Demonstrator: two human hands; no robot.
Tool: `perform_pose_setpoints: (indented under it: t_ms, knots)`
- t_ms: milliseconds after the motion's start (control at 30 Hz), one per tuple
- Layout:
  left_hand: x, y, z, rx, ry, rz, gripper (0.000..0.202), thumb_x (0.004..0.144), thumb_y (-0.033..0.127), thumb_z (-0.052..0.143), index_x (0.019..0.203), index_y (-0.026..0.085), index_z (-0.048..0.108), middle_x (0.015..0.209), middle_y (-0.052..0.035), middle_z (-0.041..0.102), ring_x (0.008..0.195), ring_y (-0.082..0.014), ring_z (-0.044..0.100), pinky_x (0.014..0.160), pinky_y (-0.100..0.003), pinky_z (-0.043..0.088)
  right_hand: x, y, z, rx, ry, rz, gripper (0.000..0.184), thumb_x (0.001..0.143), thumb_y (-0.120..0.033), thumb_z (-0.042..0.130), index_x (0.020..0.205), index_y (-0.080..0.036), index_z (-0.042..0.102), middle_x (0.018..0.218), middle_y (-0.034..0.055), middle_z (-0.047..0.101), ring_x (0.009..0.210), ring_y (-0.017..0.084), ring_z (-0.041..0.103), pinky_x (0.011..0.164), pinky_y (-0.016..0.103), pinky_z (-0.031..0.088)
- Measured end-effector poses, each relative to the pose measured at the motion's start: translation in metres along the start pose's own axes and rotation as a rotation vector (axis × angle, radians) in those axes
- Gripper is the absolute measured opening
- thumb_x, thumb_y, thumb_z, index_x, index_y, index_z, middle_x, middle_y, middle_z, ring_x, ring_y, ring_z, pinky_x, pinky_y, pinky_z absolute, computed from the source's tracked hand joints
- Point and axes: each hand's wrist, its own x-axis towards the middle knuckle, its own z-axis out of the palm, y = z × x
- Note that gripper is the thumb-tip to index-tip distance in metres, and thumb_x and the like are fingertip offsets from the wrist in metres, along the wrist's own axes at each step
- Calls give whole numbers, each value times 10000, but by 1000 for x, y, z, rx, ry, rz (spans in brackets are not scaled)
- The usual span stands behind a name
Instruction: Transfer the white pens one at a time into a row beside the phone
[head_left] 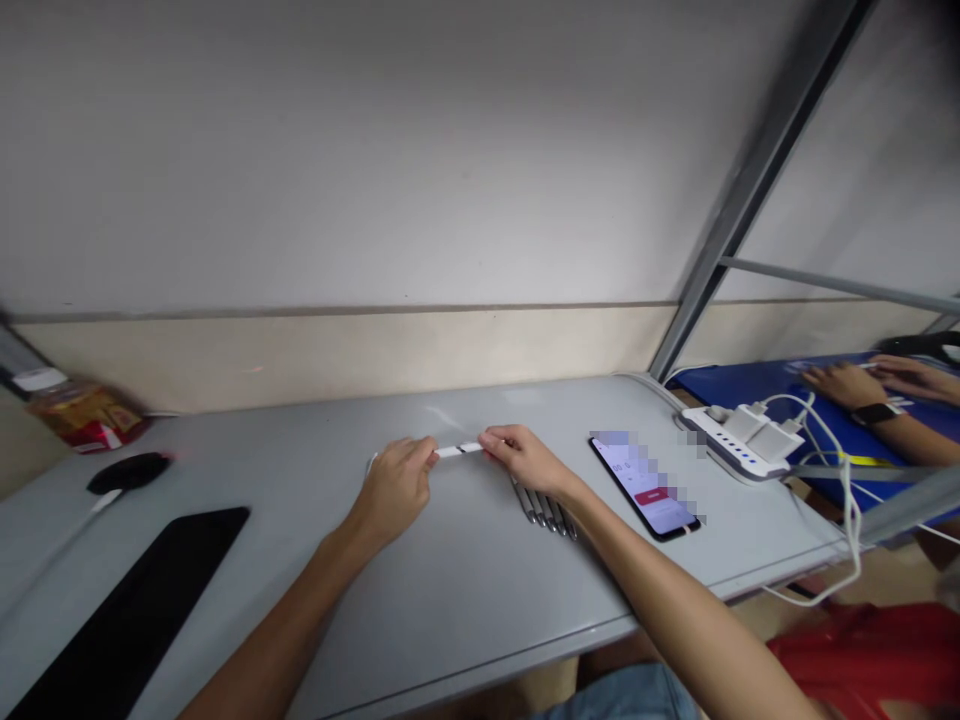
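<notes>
A thin white pen (458,450) with dark bands is held level just above the grey table (465,590), stretched between my two hands. My left hand (397,485) pinches its left end with curled fingers. My right hand (525,458) grips its right end, fingers closed. Under my right wrist, several grey pens (546,510) lie side by side on the table.
A lit phone (646,487) lies right of my hands, cabled. A white power strip (739,440) with chargers sits at the table's right end. Left are a black keyboard (127,610), a black mouse (129,471) and a snack packet (82,415). Another person's hands (874,385) rest on a blue table.
</notes>
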Motion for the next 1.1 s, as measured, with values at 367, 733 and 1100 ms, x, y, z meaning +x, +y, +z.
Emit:
perform_pose_setpoints:
  t_ms: [367, 733, 1100]
  knots:
    - [2, -3, 5, -143, -53, -39, 297, 959, 333, 268, 837, 203, 506, 811, -19, 576, 772, -169, 545, 702, -283, 398, 3, 11, -3, -144, 157, -73, 259, 866, -401, 537, 947, -175, 633, 821, 29, 607, 670, 125, 519, 630, 239, 400]
    - [0, -2, 7, -160, -56, -4, 221, 949, 331, 333, 933, 212, 518, 904, -36, 581, 856, -196, 548, 779, -329, 422, 6, 18, -6, -43, 48, 12, 290, 842, -407, 563, 907, -142, 659, 680, 4, 579, 596, 115, 482, 576, 236, 372]
    - [0, -2, 7, -205, -93, -13, 208, 950, 328, 334, 912, 209, 501, 870, -28, 585, 786, -179, 550, 708, -303, 415, 4, 15, -8, -147, 86, -81, 167, 836, -299, 571, 841, -158, 661, 744, 20, 620, 672, 127, 526, 619, 237, 391]
